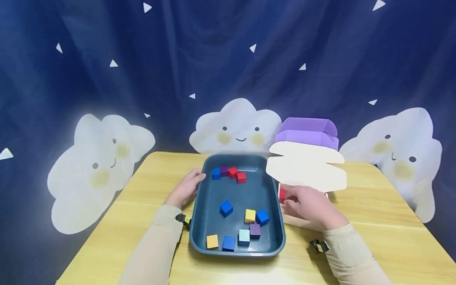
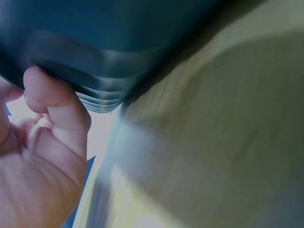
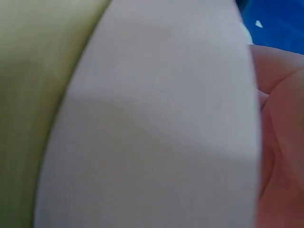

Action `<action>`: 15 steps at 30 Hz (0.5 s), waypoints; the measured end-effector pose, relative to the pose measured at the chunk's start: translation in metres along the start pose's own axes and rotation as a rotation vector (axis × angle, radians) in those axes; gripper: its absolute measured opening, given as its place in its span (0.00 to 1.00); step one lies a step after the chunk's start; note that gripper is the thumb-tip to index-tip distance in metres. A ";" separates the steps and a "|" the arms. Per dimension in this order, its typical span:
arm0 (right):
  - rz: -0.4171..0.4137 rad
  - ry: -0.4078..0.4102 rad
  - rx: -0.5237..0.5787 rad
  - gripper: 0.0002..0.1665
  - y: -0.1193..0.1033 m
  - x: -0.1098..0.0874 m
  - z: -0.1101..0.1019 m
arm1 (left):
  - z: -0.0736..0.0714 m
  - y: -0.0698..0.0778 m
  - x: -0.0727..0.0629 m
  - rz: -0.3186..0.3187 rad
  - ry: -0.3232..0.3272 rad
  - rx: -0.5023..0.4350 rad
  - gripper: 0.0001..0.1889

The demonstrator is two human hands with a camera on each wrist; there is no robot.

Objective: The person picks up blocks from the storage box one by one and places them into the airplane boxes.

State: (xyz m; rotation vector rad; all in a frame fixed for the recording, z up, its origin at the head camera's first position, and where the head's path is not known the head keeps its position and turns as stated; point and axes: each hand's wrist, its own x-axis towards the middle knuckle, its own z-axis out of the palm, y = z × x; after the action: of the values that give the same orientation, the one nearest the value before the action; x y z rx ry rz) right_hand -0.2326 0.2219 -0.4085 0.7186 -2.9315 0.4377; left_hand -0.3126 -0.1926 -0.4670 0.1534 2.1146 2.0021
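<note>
My left hand [image 1: 189, 186] grips the left rim of a dark blue-grey tray [image 1: 204, 198]. In the left wrist view, the thumb [image 2: 47, 90] lies against the tray's side. On the right, my right hand [image 1: 310, 202] reaches into an open cardboard box [image 1: 301, 222], its fingertips at a red block [image 1: 282, 196] by the box's left wall. The index finger and thumb close in on this block, partly covering it. From the right wrist, the box's pale wall [image 3: 156, 118] hides the fingers.
Inside the tray lie several coloured blocks, among them a blue one [image 1: 226, 208], a yellow one [image 1: 250, 215] and a red one [image 1: 241, 177]. The box's white lid [image 1: 306, 170] stands raised behind my right hand, with purple flaps [image 1: 308, 136]. A wooden table [image 1: 142, 198] supports everything before a dark blue curtain.
</note>
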 end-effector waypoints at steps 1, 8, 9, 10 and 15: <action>-0.005 0.004 0.015 0.06 -0.001 0.000 -0.001 | -0.001 -0.001 0.000 -0.004 0.004 -0.001 0.13; -0.029 0.081 0.092 0.07 -0.017 0.002 -0.020 | -0.003 0.002 0.003 0.040 0.006 -0.003 0.13; -0.033 0.090 0.100 0.07 -0.020 0.002 -0.024 | -0.002 0.002 0.004 0.039 0.002 -0.006 0.14; -0.039 0.093 0.107 0.07 -0.024 0.003 -0.027 | -0.002 0.001 0.005 0.036 -0.004 -0.009 0.14; -0.057 0.112 0.153 0.07 -0.047 0.015 -0.041 | -0.001 -0.003 0.004 0.018 -0.014 -0.019 0.14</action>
State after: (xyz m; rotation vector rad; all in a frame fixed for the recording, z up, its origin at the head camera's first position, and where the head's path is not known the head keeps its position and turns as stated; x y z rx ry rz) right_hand -0.2231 0.1877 -0.3552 0.7668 -2.7885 0.6798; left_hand -0.3168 -0.1927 -0.4707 0.1841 2.0923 2.0247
